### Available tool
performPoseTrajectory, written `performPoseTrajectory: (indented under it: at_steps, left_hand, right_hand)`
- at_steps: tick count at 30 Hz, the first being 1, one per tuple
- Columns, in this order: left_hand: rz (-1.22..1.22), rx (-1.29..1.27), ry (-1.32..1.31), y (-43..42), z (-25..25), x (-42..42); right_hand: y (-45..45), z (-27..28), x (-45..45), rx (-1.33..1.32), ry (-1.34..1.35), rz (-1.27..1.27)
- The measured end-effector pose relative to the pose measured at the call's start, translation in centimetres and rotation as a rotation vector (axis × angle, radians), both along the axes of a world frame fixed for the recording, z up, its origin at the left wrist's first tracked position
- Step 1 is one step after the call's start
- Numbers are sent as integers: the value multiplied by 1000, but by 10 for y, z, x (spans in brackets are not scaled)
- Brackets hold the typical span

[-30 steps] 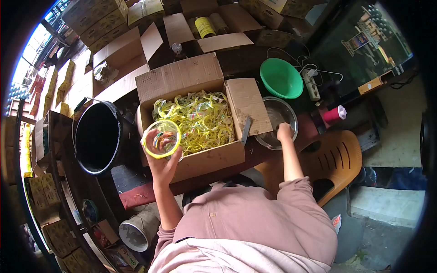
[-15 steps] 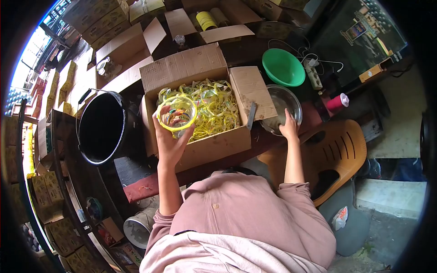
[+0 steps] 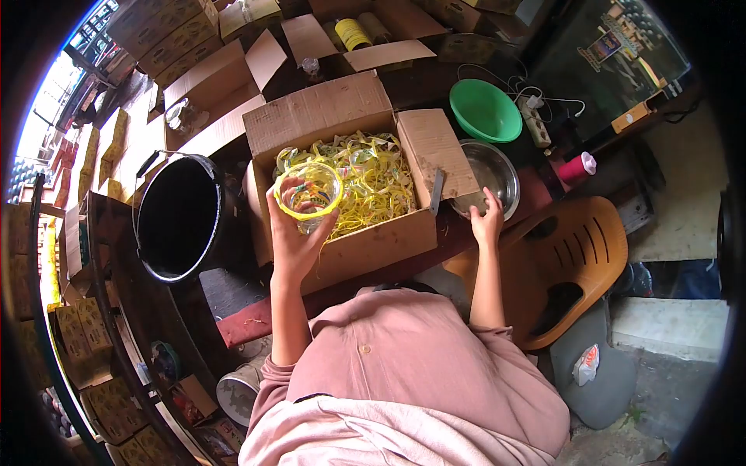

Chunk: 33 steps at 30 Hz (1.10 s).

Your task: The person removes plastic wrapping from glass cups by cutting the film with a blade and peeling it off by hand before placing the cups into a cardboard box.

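My left hand (image 3: 293, 247) is closed around a clear cup (image 3: 311, 221) with a yellow rim. Its mouth tilts up toward me, and coloured print shows through the wall. Below and behind the cup stands an open cardboard box (image 3: 381, 241), full of tangled yellow and clear plastic strips (image 3: 377, 182). At the near edge of a round metal bowl (image 3: 509, 182) is my right hand (image 3: 487, 221), its fingers apart and slightly bent, with nothing visible in them. A box flap partly covers the bowl's left side.
A black bucket (image 3: 179, 217) stands left of the box. A grey metal blade (image 3: 437, 190) lies against the right flap. Behind the bowl are a green basin (image 3: 486, 110) and a power strip (image 3: 536, 128). A pink thread spool (image 3: 576, 168) and an orange chair (image 3: 579, 268) are to the right.
My right hand has drawn back from inside the metal bowl to its near edge, and its fingers have lifted. The cup in my left hand has shifted slightly right.
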<state>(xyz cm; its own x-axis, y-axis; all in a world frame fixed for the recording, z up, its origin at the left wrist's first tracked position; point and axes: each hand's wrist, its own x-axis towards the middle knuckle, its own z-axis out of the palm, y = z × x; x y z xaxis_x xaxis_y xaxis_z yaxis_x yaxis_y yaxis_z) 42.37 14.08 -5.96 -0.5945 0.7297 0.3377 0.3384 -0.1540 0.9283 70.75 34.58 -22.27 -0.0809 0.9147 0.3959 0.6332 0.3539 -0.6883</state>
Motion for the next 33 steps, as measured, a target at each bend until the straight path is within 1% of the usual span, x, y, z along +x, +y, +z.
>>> performPoseTrajectory:
  at_steps: [1,2,3,5,6,9,10,11,12,13,14,17,18,21,22,25,26,27,28,29,30,31,33]
  left_hand:
    - [-3,8,-7,0,0,-1]
    - [-6,16,-14,1,-1,-1]
    - [-7,25,-20,1,-2,-1]
    - [-10,52,-12,3,-5,-3]
    - [-4,47,-6,3,-5,-3]
    - [13,55,41,3,-4,-3]
    - [17,57,69,3,-2,-3]
    - [21,59,97,3,-1,-4]
    - [60,20,208,1,-3,-8]
    - [40,40,165,1,-2,-8]
    - [20,62,122,1,-1,-7]
    - [-71,136,24,1,-2,-10]
    - [-93,181,2,2,-4,-11]
    - [-151,268,-50,3,-2,-13]
    - [-174,280,-63,3,-4,-16]
    - [-209,296,-85,2,1,-15]
    - [-227,308,-88,1,3,-15]
    - [-243,320,-90,-1,4,-15]
    - [-207,332,10,-2,2,-17]
    - [-192,335,-6,-2,0,-16]
    - [-176,339,-22,-1,-2,-14]
    - [-161,342,-39,0,-3,-13]
    - [-166,350,-89,1,-1,-13]
  right_hand:
    - [-7,1,-8,106,30,-3]
    - [-15,3,-14,-285,321,4]
    - [-21,4,-22,-475,499,17]
    - [-34,9,-38,-689,506,6]
    - [-40,22,-47,-746,548,12]
    - [-38,17,-57,-744,555,3]
    - [-37,18,-57,-750,644,49]
    - [-37,20,-55,-784,637,51]
    - [-38,29,-55,-820,628,53]
    - [-40,35,-55,-855,619,54]
    - [-42,36,-56,-905,660,-4]
    - [-44,33,-38,-990,739,200]
    - [-55,54,-46,-967,765,177]
    - [-57,72,-54,-1034,996,356]
    - [-56,79,-62,-999,1020,476]
    - [-57,107,-90,-879,1019,662]
    - [-58,119,-103,-837,973,695]
    - [-59,131,-114,-820,1000,744]
    - [-62,143,-125,-773,964,749]
    - [-67,155,-136,-726,930,753]
    - [-73,166,-147,-639,915,761]
    - [-76,173,-153,-487,799,825]
    - [-82,183,-166,-263,635,816]
